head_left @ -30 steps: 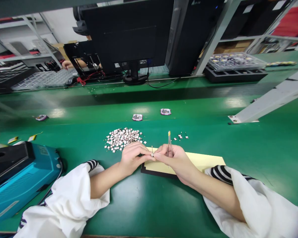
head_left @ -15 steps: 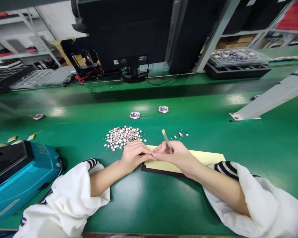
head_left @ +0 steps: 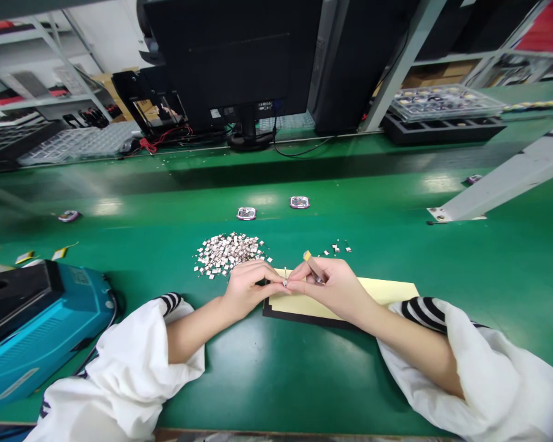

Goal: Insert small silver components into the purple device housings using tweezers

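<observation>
From the head camera, the person's left hand (head_left: 247, 287) and right hand (head_left: 334, 291) are together, fingertips meeting just above the left end of a pale yellow card (head_left: 378, 293). A tiny silvery part (head_left: 285, 283) sits right where they meet, pinched between the left thumb and fingers and touched by the right fingertips; it is too small to make out its exact form. The right hand also clamps a pair of tweezers (head_left: 314, 267) against its palm, their yellow-capped end (head_left: 306, 255) sticking up and away from the left hand. The card lies on a black mat (head_left: 304, 322) beneath both hands, on a green workbench (head_left: 304, 387). Just beyond the left hand is a heap of small metal chips (head_left: 228, 253), and beyond the right hand a few loose chips (head_left: 336, 248) are scattered. Farther ahead, two small framed parts (head_left: 246, 213) (head_left: 299, 202) lie apart on the bench. Left of the left forearm sits a teal-and-black machine (head_left: 41, 325) - its cable runs down near the sleeve. White sleeves (head_left: 120, 374) (head_left: 470, 374) are pushed back over striped cuffs (head_left: 426, 312) on both arms. A monitor (head_left: 230, 55) stands well ahead of the hands, with a clear plastic tray (head_left: 445, 103) of parts off to its right.
</observation>
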Demonstrator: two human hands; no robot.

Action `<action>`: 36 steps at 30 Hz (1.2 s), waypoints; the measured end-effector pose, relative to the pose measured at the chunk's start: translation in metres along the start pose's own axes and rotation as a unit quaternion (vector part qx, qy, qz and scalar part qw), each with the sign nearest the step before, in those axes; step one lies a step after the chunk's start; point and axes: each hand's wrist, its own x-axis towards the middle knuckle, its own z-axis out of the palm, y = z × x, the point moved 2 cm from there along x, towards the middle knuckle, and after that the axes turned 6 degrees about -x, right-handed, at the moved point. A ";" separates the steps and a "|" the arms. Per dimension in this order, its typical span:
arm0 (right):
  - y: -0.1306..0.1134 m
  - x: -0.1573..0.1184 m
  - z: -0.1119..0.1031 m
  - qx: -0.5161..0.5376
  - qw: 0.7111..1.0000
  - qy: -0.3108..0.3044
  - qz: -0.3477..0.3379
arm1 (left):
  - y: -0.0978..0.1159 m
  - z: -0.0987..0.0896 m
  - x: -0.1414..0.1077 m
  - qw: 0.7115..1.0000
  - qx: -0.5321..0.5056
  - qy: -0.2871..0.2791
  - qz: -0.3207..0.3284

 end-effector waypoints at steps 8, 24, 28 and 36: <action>0.001 0.000 0.001 0.058 0.998 -0.011 -0.017 | 0.003 0.000 0.001 1.000 -0.025 0.015 -0.010; 0.001 0.007 -0.001 0.030 1.000 -0.005 -0.005 | 0.001 0.000 0.010 0.996 0.005 -0.087 -0.036; 0.002 0.016 -0.018 -0.179 0.982 0.042 -0.034 | -0.016 -0.034 0.037 0.972 0.141 -0.164 -0.096; 0.023 0.038 -0.059 -0.336 0.938 0.079 -0.036 | -0.108 -0.103 0.049 0.922 0.241 -0.144 -0.268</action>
